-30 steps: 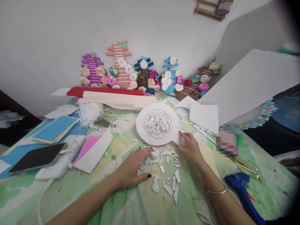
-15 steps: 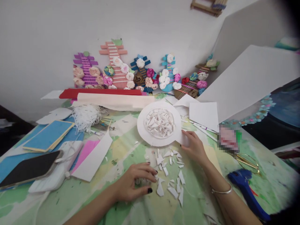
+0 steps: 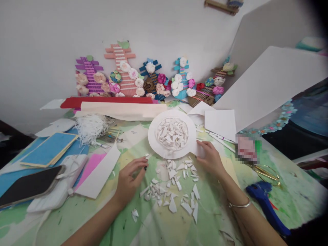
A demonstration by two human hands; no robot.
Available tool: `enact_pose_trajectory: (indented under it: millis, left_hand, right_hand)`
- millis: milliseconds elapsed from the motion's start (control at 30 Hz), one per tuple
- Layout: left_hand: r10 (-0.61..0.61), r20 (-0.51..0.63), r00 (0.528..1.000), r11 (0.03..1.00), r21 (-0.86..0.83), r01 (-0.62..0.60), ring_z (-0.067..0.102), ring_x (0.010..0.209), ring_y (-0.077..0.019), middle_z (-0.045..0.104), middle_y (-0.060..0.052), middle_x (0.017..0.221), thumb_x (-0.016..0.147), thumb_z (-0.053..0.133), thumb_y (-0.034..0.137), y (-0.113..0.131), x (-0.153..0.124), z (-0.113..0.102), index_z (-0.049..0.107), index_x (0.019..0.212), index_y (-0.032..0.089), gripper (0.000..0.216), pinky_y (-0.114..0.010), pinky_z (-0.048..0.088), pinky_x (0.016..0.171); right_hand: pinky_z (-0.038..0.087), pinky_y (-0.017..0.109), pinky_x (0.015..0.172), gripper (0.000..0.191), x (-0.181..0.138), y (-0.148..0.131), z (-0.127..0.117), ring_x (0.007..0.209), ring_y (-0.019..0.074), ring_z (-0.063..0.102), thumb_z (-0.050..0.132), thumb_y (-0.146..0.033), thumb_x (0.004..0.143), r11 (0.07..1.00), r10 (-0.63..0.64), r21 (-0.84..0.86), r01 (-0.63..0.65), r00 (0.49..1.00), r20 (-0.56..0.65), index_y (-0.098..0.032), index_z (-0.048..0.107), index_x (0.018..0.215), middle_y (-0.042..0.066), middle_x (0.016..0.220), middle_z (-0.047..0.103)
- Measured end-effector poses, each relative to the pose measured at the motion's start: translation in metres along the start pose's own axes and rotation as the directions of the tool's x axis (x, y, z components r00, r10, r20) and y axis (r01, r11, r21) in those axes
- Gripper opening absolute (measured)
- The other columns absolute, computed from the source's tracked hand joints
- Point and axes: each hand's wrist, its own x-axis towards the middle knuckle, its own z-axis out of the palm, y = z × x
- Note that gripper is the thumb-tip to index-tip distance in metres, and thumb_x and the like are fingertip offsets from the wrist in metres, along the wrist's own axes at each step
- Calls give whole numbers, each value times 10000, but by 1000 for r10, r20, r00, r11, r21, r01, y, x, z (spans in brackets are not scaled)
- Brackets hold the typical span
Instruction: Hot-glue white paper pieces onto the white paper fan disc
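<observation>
A white paper disc (image 3: 156, 145) lies on the green painted table, its middle covered with small white paper pieces. More loose white scraps (image 3: 172, 186) are scattered on the table just in front of it. My left hand (image 3: 129, 179) rests left of the scraps, fingers stretched toward a small white piece (image 3: 147, 157) near the disc's lower left edge. My right hand (image 3: 211, 159) lies flat at the disc's lower right, fingertips pressing on a white paper tab (image 3: 198, 150) there. A bracelet sits on my right wrist.
A phone (image 3: 28, 184), blue boards (image 3: 48, 148), pink and white paper and a tangle of white strips (image 3: 91, 124) lie at the left. Paper-flower crafts (image 3: 151, 80) line the wall. White sheets (image 3: 221, 123), scissors (image 3: 266, 172) and a blue glue gun (image 3: 266, 201) lie at the right.
My left hand swept scraps back toward me, then let them go and reached forward-left toward the disc's edge. The scrap pile is now spread wider. My right hand stayed in place.
</observation>
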Motion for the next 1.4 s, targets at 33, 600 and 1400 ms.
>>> enact_pose_trajectory:
  millis: [33,600,1400]
  left_hand:
    - [-17,-30,999,997,71,19,568,1059,-230,647,-75,1046,824,491,263,-4,4,1,634,881,192,170,-437,423,961]
    - [202,504,840,953,98,-288,447,1210,-251,489,-139,1307,825,491,425,6,53,67,460,1273,149,527,-409,352,1027]
    - [337,766,547,907,-420,31,628,913,-237,677,-73,1028,795,542,471,52,44,66,629,1122,208,429,-300,488,789]
  right_hand:
    - [427,373,893,572,0,0,0,1012,241,538,588,-185,640,1000,9,3,-9,1000,5,-182,533,1209,93,1094,539]
    - [438,419,847,570,3,41,-12,947,264,552,619,-306,605,959,282,43,-279,940,-194,-141,584,1149,123,1054,595]
    - [446,406,863,517,-2,16,-6,972,255,575,595,-270,644,995,92,43,-92,996,11,-159,579,1148,118,1076,612]
